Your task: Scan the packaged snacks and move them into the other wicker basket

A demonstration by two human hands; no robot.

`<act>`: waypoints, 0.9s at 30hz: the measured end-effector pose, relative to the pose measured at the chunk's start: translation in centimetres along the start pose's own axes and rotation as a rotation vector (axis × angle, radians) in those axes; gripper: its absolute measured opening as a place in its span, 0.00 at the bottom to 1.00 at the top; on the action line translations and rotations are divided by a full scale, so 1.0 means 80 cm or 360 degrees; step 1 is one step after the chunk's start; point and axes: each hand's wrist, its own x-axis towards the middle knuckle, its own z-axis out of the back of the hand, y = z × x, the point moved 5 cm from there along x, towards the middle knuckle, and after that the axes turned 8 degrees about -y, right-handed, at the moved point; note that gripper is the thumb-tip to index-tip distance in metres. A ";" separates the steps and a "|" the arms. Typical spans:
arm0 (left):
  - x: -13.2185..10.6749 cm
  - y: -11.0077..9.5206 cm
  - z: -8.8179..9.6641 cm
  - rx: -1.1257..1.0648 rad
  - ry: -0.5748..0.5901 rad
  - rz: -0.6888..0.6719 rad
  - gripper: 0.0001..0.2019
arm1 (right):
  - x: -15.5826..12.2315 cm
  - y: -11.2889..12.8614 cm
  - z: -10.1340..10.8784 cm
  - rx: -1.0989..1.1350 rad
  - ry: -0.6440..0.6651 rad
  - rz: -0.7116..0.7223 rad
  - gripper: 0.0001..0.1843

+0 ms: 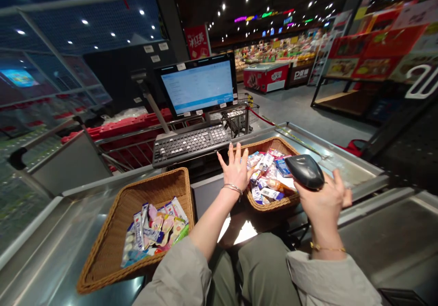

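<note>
My right hand point(323, 201) grips a black handheld barcode scanner point(305, 171), its rounded head over the right side of a wicker basket point(273, 144). Packaged snacks, a blue box point(283, 167) and small wrapped packs point(271, 193) fill that basket. With fingers spread, my left hand point(237, 171) is at the basket's left edge; whether it touches the rim I cannot tell. To the left, a second wicker basket point(112, 237) holds candy sticks point(138, 230), pink and yellow jelly cups point(167, 224) and other small packs.
Behind the baskets are a black keyboard point(193, 142) and a lit monitor point(200, 85) on the metal checkout counter point(68, 246). Shopping carts point(239, 119) stand beyond. A metal ledge point(393, 237) lies on the right, and shelves with red boxes point(379, 50) rise behind it.
</note>
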 end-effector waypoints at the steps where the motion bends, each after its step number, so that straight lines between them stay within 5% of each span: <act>1: -0.004 0.004 0.003 0.0008 -0.0008 0.0006 0.35 | -0.002 0.003 0.000 0.0006 0.0005 0.0001 0.33; 14: -0.097 0.081 0.055 0.0087 -0.0022 0.0155 0.40 | -0.040 0.070 -0.026 0.0103 0.0160 0.0112 0.31; 27: -0.202 0.248 0.095 0.0307 0.0199 0.0404 0.35 | -0.106 0.169 -0.075 0.0276 0.0496 0.0341 0.33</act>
